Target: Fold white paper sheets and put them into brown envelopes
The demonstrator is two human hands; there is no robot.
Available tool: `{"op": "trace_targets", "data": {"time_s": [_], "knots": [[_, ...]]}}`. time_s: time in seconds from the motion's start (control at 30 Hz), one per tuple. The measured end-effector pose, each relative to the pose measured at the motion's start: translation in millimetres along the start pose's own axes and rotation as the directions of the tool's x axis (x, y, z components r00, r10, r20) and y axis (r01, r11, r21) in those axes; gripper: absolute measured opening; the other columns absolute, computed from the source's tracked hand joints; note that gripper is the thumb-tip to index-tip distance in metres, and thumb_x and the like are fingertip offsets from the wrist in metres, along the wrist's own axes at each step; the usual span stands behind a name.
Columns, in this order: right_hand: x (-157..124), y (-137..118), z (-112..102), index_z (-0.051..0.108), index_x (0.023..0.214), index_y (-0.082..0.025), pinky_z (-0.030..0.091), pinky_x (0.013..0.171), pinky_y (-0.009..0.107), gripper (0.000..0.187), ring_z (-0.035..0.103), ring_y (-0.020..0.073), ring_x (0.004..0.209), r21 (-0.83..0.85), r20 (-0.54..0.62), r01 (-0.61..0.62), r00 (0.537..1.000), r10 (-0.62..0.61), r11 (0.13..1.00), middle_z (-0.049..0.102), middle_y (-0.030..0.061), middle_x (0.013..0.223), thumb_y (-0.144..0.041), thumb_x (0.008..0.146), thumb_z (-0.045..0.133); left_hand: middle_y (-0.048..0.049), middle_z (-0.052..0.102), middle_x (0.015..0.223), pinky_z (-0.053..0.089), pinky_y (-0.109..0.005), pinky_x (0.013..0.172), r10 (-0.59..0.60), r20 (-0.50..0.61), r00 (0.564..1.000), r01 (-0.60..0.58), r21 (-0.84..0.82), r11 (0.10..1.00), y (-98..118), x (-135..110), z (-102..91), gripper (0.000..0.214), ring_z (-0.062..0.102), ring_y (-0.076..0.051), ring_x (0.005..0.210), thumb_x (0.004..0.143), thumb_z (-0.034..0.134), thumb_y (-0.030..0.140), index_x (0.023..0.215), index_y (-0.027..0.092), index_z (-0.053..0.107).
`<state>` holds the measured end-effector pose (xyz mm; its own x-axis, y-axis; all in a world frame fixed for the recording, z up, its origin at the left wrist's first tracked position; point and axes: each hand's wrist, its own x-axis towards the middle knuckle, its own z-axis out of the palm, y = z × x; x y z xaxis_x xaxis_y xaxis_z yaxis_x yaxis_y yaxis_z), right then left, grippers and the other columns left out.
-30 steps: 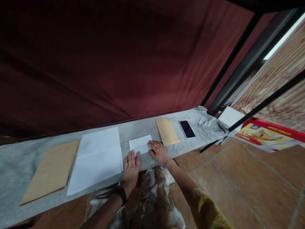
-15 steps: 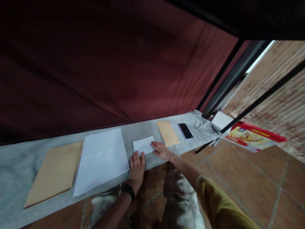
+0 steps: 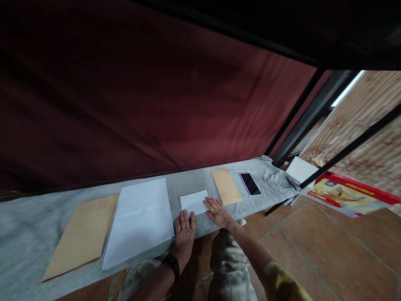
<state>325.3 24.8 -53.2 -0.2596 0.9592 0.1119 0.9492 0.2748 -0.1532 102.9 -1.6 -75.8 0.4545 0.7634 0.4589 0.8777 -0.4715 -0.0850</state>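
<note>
A small folded-looking white sheet of paper (image 3: 193,202) lies flat on the grey cloth (image 3: 200,179) in front of me. My left hand (image 3: 184,230) rests flat at its lower left edge, fingers stretched out. On its right end lie the extended fingers of my right hand (image 3: 218,212). Just right of that hand is a small brown envelope (image 3: 227,187). A stack of large white paper (image 3: 139,221) sits to the left of my left hand, and large brown envelopes (image 3: 82,234) lie beyond it.
A phone (image 3: 250,184) lies on the cloth at the right. Dark red fabric (image 3: 194,125) hangs behind the cloth-covered surface. Black metal bars (image 3: 351,144) stand at the right, near a colourful printed box (image 3: 351,192) on the tiled floor (image 3: 344,246).
The whole view has shifted, so things appear slightly lower and further right. Both hands stay at the small white paper, lying flat.
</note>
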Motion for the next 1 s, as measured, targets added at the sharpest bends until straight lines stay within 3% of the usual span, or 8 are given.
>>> {"op": "trace_targets", "data": {"time_s": [0.17,0.4,0.5,0.7,0.9,1.0], "knots": [[-6,-3,2,0.04,0.154,-0.023,0.032,0.119,0.045,0.052,0.041,0.0246,0.145,-0.004,-0.115,0.021,0.993,-0.022,1.0,0.039,0.007,0.16,-0.03,0.102,0.045,-0.0288,0.037,0.156,0.039,-0.059,0.114,0.02,-0.001,1.0,-0.02,0.018,1.0,-3,-1,-6.6,0.075,0.042,-0.033,0.144,0.087,0.033,-0.002,0.159,0.009,0.02],[-10,-6,-5,0.04,0.154,-0.022,0.029,0.121,0.046,0.051,0.038,0.0251,0.147,0.022,-0.115,0.037,0.993,-0.034,0.999,0.038,0.0066,0.161,-0.032,0.104,0.041,-0.0267,0.036,0.158,0.036,-0.057,0.117,-0.019,0.069,0.997,0.02,-0.006,1.0,2,-1,-14.2,0.071,0.034,-0.033,0.148,0.085,0.038,-0.003,0.155,0.009,0.033],[-9,-7,-7,0.042,0.153,-0.021,0.029,0.121,0.046,0.05,0.038,0.0249,0.146,0.016,-0.111,0.031,0.993,-0.029,0.999,0.04,0.0075,0.16,-0.032,0.104,0.042,-0.0302,0.035,0.157,0.037,-0.058,0.116,-0.014,0.054,0.998,0.014,-0.005,1.0,3,0,-16.9,0.071,0.034,-0.034,0.148,0.086,0.038,-0.004,0.156,0.006,0.028],[-8,-8,-5,0.043,0.153,-0.022,0.029,0.121,0.046,0.05,0.042,0.0245,0.144,-0.002,-0.131,0.02,0.991,-0.02,1.0,0.044,0.0075,0.157,-0.03,0.103,0.043,-0.028,0.031,0.16,0.04,-0.058,0.115,-0.011,0.022,1.0,0.011,-0.003,1.0,1,0,-13.5,0.076,0.038,-0.033,0.146,0.087,0.038,-0.003,0.16,0.013,0.02],[-9,-10,-10,0.04,0.154,-0.022,0.03,0.121,0.047,0.052,0.041,0.0255,0.145,0.002,-0.136,0.039,0.99,-0.038,0.999,0.042,0.0086,0.158,-0.033,0.103,0.042,-0.031,0.024,0.161,0.04,-0.059,0.114,-0.036,0.015,0.999,0.036,0.002,0.999,4,1,-10.7,0.083,0.041,-0.033,0.144,0.087,0.032,-0.004,0.161,0.013,-0.002],[-10,-11,-12,0.037,0.156,-0.023,0.03,0.121,0.047,0.054,0.042,0.0253,0.144,0.01,-0.146,0.042,0.988,-0.04,0.999,0.043,0.0089,0.158,-0.032,0.103,0.043,-0.0289,0.022,0.162,0.041,-0.059,0.113,-0.05,0.026,0.998,0.05,-0.003,0.999,5,2,-11.0,0.084,0.042,-0.032,0.144,0.088,0.031,-0.003,0.161,0.016,-0.005]]}}
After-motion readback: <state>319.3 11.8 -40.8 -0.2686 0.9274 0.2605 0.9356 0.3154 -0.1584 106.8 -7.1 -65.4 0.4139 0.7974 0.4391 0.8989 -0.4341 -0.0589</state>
